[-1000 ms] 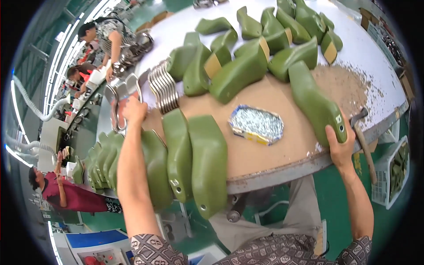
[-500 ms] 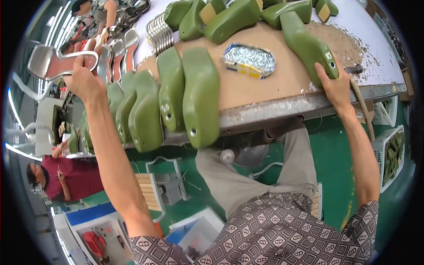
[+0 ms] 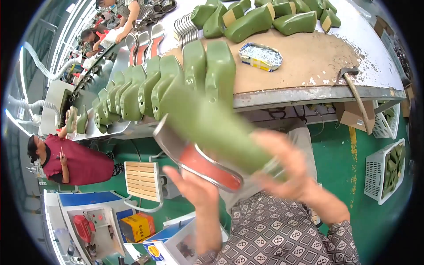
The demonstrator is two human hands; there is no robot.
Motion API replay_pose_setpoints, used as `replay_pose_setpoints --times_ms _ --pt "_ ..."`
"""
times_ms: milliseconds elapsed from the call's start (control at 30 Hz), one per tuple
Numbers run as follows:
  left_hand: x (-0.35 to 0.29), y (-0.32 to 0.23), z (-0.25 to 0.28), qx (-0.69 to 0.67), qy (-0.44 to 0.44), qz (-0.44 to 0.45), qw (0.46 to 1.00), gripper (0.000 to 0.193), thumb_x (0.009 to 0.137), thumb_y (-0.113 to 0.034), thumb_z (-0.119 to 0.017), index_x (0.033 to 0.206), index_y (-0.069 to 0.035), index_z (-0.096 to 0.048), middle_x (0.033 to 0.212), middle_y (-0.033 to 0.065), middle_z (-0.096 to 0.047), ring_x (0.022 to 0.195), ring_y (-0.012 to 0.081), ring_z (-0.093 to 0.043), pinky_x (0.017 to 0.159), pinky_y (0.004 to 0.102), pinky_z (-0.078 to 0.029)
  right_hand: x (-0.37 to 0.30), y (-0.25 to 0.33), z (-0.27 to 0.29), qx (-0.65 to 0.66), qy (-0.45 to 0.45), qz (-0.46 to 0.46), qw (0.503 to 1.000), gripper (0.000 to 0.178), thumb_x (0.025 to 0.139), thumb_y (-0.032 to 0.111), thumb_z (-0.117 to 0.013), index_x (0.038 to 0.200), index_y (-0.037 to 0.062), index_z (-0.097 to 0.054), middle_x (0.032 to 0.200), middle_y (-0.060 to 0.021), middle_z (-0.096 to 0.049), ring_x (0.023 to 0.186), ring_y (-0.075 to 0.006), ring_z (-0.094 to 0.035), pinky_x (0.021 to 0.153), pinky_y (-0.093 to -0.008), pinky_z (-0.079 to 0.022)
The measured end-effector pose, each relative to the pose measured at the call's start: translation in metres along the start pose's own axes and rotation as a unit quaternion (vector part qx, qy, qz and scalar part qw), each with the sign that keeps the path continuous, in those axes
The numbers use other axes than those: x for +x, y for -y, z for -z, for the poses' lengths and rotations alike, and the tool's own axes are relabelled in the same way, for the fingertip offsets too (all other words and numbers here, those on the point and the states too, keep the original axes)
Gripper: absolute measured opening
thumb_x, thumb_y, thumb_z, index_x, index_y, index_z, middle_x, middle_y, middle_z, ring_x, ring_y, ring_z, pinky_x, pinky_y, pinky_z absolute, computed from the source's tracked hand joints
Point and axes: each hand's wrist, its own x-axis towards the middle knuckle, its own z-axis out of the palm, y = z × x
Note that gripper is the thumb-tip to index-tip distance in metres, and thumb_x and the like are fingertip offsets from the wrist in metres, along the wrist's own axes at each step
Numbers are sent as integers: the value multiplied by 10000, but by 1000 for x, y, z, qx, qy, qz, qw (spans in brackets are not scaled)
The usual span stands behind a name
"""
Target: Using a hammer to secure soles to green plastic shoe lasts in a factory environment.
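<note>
In front of my body, my right hand (image 3: 291, 170) grips a green shoe last (image 3: 212, 123) by one end, both smeared by motion. The last slants up to the left, above a silver-rimmed, sole-shaped plate (image 3: 205, 165) with a reddish-brown face. My left hand (image 3: 196, 190) holds that plate from beneath, its thumb standing out to the left and its other fingers mostly hidden. The last and the plate overlap; whether they touch I cannot tell. Behind them, a row of green lasts (image 3: 165, 84) lines the table's edge.
More lasts (image 3: 249, 24) lie at the back of the table (image 3: 304, 66), near an open foil-lined packet (image 3: 260, 56). A hammer (image 3: 355, 95) hangs over the right edge. Baskets (image 3: 373, 176) stand on the right floor. A person in maroon (image 3: 77, 159) stands left, beside a slatted stool (image 3: 142, 181).
My right hand has lifted the last off the table and brought it to my body. My left hand has carried the plate from the far left to beneath the last.
</note>
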Motion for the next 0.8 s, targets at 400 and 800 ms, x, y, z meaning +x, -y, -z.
replay_pose_setpoints --times_ms 400,800 --pt "-21 -8 79 -235 201 28 951 630 965 -465 -431 1464 -89 -348 1495 146 -364 1246 325 -506 1055 501 -410 -46 20 -61 462 267 -400 745 716 838 250 -741 1405 40 -357 1257 -179 -472 1192 -270 -491 1007 -374 -405" --pt "61 -1 12 -80 -5 -164 983 290 941 -291 -527 1195 -153 -506 1238 120 -565 1212 340 -502 1036 540 -407 27 -88 -43 -17 129 50 990 512 654 -49 -771 1077 110 -531 1242 -185 -479 1131 -392 -503 967 -437 -443"
